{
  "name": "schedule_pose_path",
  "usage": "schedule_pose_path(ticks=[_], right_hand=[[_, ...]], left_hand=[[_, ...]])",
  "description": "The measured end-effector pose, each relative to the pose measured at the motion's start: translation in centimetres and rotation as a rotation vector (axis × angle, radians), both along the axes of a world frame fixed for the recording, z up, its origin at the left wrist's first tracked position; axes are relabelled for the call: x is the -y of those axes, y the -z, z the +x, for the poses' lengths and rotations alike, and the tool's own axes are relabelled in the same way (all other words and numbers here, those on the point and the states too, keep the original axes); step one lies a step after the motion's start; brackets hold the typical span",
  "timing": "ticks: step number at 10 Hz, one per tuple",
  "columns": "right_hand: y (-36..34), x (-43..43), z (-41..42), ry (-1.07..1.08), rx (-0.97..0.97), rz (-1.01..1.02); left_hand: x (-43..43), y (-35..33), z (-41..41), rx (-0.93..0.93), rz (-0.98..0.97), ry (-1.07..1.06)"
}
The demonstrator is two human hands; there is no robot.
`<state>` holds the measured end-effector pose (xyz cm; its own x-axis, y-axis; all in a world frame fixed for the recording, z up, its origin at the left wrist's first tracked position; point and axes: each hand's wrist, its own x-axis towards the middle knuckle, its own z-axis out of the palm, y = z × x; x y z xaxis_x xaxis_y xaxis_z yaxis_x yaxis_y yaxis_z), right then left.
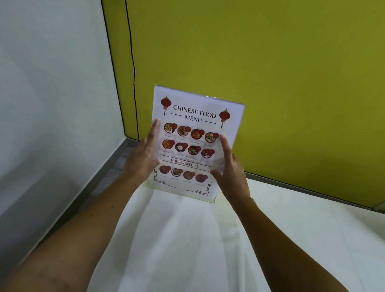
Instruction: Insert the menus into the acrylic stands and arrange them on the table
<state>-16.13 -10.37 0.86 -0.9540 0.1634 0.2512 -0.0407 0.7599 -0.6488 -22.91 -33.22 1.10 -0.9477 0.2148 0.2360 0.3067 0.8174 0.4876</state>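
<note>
Nearest us were our two forearms over the white tablecloth [187, 255], reaching forward. Our left hand [142, 155] lay open, fingers flat along the left edge of the acrylic stand [235, 117]; our right hand [230, 173] mirrored it on the right edge, fingers spread, neither closed around it. The menu [190, 143] sat inside, upright, long axis vertical, straight ahead at the table's far edge by the yellow wall [283, 59], both hands equally near.

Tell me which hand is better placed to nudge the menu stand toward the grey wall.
Probably the right hand. It rests on the edge of the acrylic stand away from the grey wall, so it can push that way. The left hand, open on the wall-side edge, would have to pull.
</note>
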Motion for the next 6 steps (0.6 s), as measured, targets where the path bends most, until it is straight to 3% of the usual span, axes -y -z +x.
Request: schedule_pose_path(ticks=[3,5,6], right_hand=[[-0.3,-0.1,0.4,-0.057,0.016,-0.023],[-0.6,-0.5,1.3,-0.088,0.023,-0.025],[-0.5,-0.9,1.6,-0.096,-0.011,-0.014]], left_hand=[[-0.1,-0.2,0.1,-0.021,-0.012,0.006],[-0.8,-0.4,0.7,-0.104,-0.05,-0.04],[-1.4,-0.7,1.0,-0.23,-0.146,-0.083]])
